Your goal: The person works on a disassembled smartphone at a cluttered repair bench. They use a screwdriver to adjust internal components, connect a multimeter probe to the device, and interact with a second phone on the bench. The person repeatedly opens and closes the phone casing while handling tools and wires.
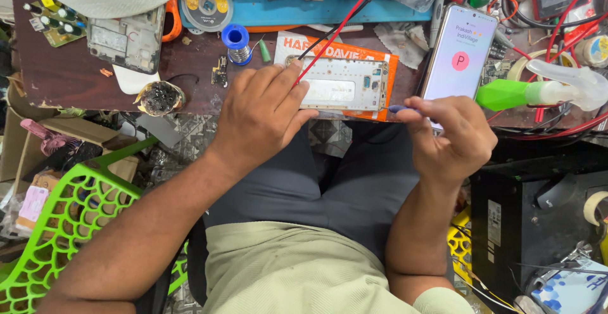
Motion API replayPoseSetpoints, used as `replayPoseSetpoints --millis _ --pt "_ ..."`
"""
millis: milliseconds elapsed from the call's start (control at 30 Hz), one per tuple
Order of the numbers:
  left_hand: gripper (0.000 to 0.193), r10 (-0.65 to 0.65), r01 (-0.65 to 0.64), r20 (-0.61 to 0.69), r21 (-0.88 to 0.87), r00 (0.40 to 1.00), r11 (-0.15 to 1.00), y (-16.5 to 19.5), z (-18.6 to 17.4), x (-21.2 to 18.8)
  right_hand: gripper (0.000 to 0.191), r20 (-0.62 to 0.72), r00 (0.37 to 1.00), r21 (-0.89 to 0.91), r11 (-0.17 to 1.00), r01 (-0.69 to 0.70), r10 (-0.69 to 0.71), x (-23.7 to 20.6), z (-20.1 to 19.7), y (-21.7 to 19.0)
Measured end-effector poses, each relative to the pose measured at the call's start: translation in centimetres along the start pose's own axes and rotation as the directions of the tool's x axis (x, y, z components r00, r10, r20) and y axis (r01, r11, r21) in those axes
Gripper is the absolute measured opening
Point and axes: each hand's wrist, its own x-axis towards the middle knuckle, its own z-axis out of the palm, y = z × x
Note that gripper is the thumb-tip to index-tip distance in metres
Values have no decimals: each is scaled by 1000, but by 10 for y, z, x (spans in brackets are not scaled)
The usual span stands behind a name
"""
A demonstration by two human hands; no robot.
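**Opened phone frame under work at near edge of bench**

Right hand (453, 140): fingers pinched together on a thin tool with a blue-grey handle (400, 108), tip at the near right corner of the phone frame (342, 85). Left hand (263, 116): fingers spread and pressed flat on the frame's left end, clamping nothing.

The frame lay face-open on an orange sheet (391, 67) at the near edge of the bench (63, 80). Judged part-way: the frame was already stripped open, boards exposed; no cover refitted.

Around it: red probe lead (345, 19) crossing the frame, solder spool (237, 43) to the far left, lit smartphone (459, 54) and green spray bottle (506, 94) to the right.

Tool tip too small to identify. Left palm hid the frame's left end.
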Motion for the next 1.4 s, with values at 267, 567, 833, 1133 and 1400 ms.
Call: replayPoseSetpoints --millis 267,567,833,1133,1400 --pt "44 -4 3 -14 -31 1000 1000 0 2 -1 37 -129 978 234 963 -132 166 -2 3 18" --pt "44 -12 11 -15 -52 1000 999 3 2 0 36 -108 991 -37 996 -77 73 -3 0 19" --pt "43 -13 12 -15 -65 1000 998 2 2 1 33 -63 996 150 986 76 -67 5 8 3" --pt "43 -16 15 -13 -81 1000 997 2 1 1 34 -89 995 175 983 64 -49 1 11 5" --pt "44 -9 7 -28 -85 1000 996 1 3 0 25 -68 998 259 966 9 9 -10 17 8"
